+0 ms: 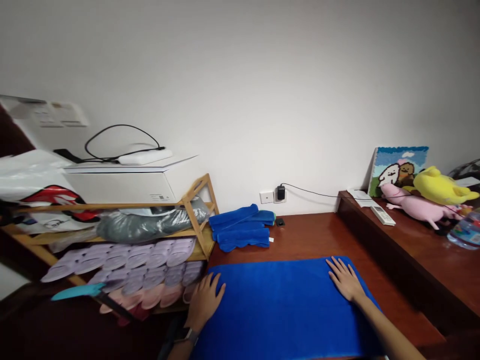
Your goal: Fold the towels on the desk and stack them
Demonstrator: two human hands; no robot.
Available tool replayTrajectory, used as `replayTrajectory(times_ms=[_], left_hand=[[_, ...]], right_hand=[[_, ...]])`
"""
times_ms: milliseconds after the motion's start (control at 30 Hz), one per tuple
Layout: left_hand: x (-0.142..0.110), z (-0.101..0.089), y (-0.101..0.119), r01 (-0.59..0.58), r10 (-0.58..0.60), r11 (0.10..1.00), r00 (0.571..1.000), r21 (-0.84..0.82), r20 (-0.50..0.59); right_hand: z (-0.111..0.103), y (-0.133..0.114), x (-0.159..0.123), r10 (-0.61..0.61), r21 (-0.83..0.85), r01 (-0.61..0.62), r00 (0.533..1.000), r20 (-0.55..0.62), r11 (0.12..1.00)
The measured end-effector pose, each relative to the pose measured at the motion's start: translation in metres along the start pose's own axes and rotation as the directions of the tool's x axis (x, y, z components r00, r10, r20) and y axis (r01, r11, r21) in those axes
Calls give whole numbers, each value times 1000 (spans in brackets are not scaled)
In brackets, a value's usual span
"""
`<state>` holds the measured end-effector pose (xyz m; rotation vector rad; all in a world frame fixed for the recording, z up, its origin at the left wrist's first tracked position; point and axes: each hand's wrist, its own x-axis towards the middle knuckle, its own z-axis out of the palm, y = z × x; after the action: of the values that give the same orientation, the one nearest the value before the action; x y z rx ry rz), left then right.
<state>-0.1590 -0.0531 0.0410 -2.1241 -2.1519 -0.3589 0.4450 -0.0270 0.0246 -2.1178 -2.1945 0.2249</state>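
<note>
A blue cloth (pixel 277 310) lies spread flat on the reddish-brown wooden tabletop (pixel 307 232). My left hand (pixel 204 300), with a watch on its wrist, rests at the cloth's left edge, its fingers apart. On the far right part of the cloth, my right hand (pixel 345 280) lies flat with the fingers spread. Behind the spread cloth, several folded or rolled blue cloths (pixel 240 230) are piled against the wall. The near edge of the spread cloth runs close to the bottom of the view.
To the left stands a wooden rack (pixel 204 220) with several pairs of slippers (pixel 137 257) and a white box (pixel 123 185) on top. A raised ledge (pixel 408 250) on the right bears plush toys (pixel 416 205) and a remote (pixel 383 216). A black charger (pixel 281 192) is plugged into the wall.
</note>
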Motion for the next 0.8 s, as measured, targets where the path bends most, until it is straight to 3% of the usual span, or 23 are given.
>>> replayTrajectory(times_ms=[100, 200, 300, 367, 433, 500, 533, 567, 633, 700, 800], left_hand=[[16, -5, -3, -42, 43, 999, 999, -28, 14], [32, 2, -5, -77, 79, 996, 996, -55, 39], [38, 14, -6, -85, 87, 994, 996, -76, 35], [38, 21, -7, -81, 84, 994, 996, -75, 33], [38, 27, -8, -73, 75, 996, 997, -59, 33], [38, 30, -8, -61, 63, 997, 997, -38, 33], [39, 32, -8, -52, 53, 998, 998, -28, 30], [40, 33, -8, -39, 39, 999, 999, -22, 25], [41, 37, -8, -11, 11, 1000, 1000, -14, 11], [43, 39, -9, 3, -3, 1000, 1000, -14, 3], [44, 40, -9, 9, -9, 999, 1000, -34, 19]], right_hand=[[-17, -11, 3, 84, -60, -82, 996, 33, 995], [-33, -53, 8, 149, -94, -153, 988, -42, 984], [-32, -139, 8, 54, -23, -58, 990, -129, 998], [-20, -215, 6, -163, 94, 173, 981, -103, 980], [-4, -287, 5, -358, 199, 363, 932, -62, 910], [9, -339, 7, -427, 259, 422, 903, -41, 869], [13, -353, 10, -422, 277, 414, 906, -35, 867], [14, -358, 14, -398, 286, 389, 917, -28, 875], [11, -340, 22, -319, 282, 309, 948, -11, 908], [4, -292, 30, -208, 240, 201, 978, 5, 950], [-12, -190, 33, 18, 128, -19, 1000, 14, 992]])
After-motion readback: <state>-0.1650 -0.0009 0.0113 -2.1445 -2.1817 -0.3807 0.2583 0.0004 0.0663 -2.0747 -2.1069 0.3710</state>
